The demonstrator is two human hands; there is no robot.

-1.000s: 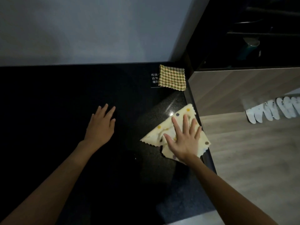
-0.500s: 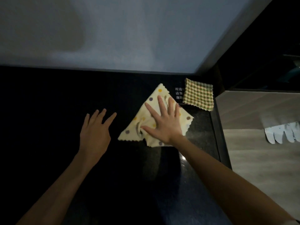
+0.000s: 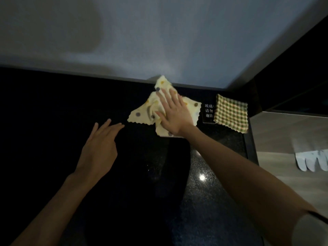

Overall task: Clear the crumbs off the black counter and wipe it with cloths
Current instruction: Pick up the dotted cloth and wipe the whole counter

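Observation:
A cream cloth with coloured dots [image 3: 142,112] lies crumpled on the black counter [image 3: 53,112], its top corner against the back wall. My right hand [image 3: 174,114] presses flat on this cloth with straight, spread fingers. My left hand [image 3: 99,148] rests flat on the bare counter to the left, fingers straight and pointing toward the cloth, not touching it. A second cloth, green and cream checked [image 3: 230,113], lies flat at the counter's back right corner. The counter is too dark to make out crumbs.
A small sign with white characters [image 3: 208,110] sits between the two cloths, partly under the checked one. A pale wall [image 3: 159,41] backs the counter. The counter's right edge [image 3: 252,148] drops to a wooden floor with white slippers [image 3: 312,161].
My right hand has slid the dotted cloth away from the near right edge toward the back wall. My left hand stays on the counter, its fingers now closer together.

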